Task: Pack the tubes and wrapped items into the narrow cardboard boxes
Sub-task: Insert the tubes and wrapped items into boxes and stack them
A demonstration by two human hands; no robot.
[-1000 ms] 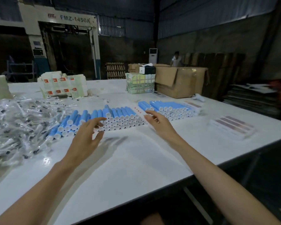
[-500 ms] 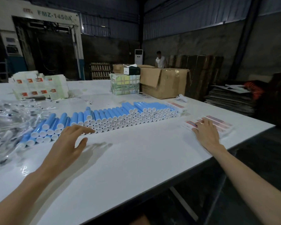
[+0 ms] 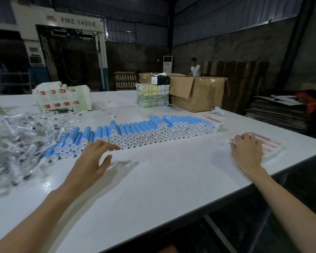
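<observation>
**Blue tubes (image 3: 135, 132) stacked on table, both hands open**

1. Tubes. The blue tubes lie in a long, low stack across the middle of the white table (image 3: 153, 189). Their white caps face the person. The stack is several layers deep and runs from the left pile to a single narrow box (image 3: 212, 122) lying at its right end.

2. Wrapped items. A loose heap of clear-wrapped items (image 3: 16, 137) lies on the left part of the table, touching the left end of the tube stack.

3. Flat boxes. A small stack of flattened narrow cardboard boxes (image 3: 271, 146), white with red print, lies near the right table edge, well apart from the tubes.

4. Left hand (image 3: 93, 159). Palm down, fingers extended and spread, holding nothing. The fingertips reach the front row of caps. Contact cannot be confirmed.

5. Right hand (image 3: 246, 152). Palm down, resting on the flat boxes, fingers laid over the top one. It grips nothing.

6. Far side of table. A stack of white cartons (image 3: 62, 97), a strapped bundle (image 3: 152, 95) and an open brown carton (image 3: 195, 94).
</observation>
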